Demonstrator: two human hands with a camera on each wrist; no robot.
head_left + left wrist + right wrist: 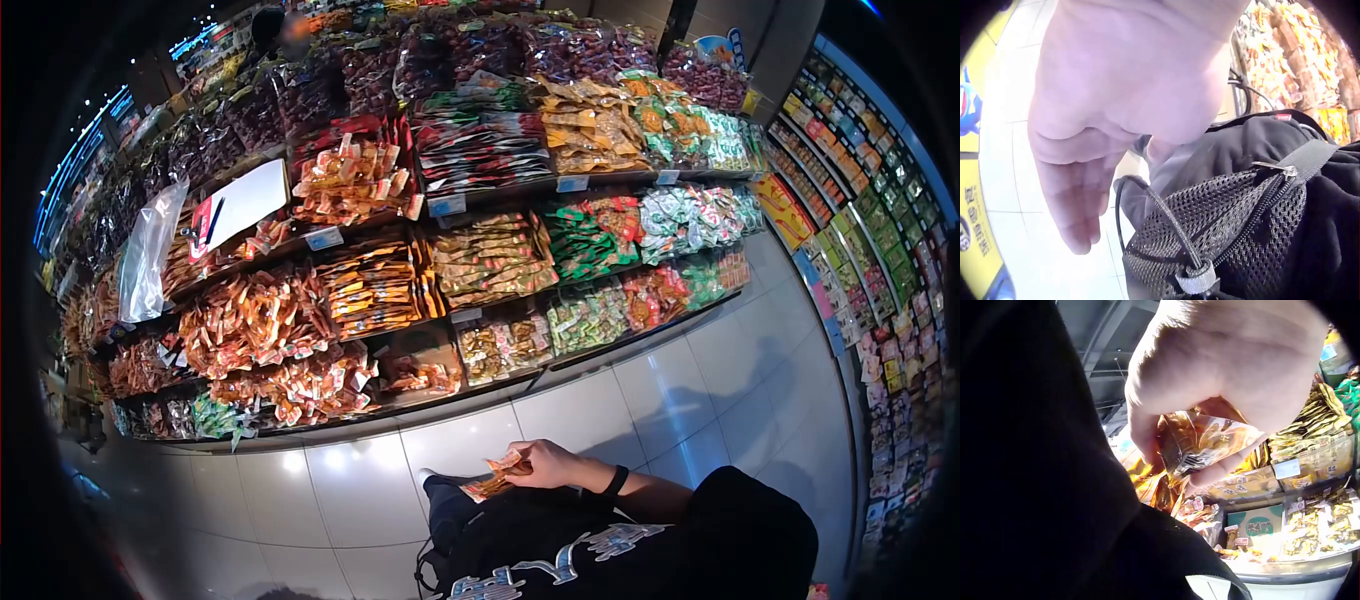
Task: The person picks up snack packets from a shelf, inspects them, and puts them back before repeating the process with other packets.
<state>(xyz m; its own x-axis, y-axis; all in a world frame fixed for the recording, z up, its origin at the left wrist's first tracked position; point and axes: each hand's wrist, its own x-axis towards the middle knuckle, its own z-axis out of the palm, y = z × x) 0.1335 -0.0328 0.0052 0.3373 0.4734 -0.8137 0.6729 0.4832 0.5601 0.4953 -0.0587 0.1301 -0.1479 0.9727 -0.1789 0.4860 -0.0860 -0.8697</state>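
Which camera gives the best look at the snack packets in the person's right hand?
The right wrist view: the snack packets appear close up and glossy, with a barcode, though the right hand partly covers them. The head view shows them small, poking out of the grip; the left wrist view misses them.

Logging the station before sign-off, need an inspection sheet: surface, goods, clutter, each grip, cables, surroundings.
Surface: tiered display stand, packed with wrapped goods; floor tiles show glare and shadows.
Goods in hand: orange packets, count unclear.
Clutter: clear plastic bag and white pad on the stand's goods; dark pen at the pad's left side.
Left grip: left hand open, holding nothing.
Right grip: right hand pinches the packets.
Cables: nothing seen; only a cord on a black mesh bag.
Surroundings: stocked rack across the aisle.
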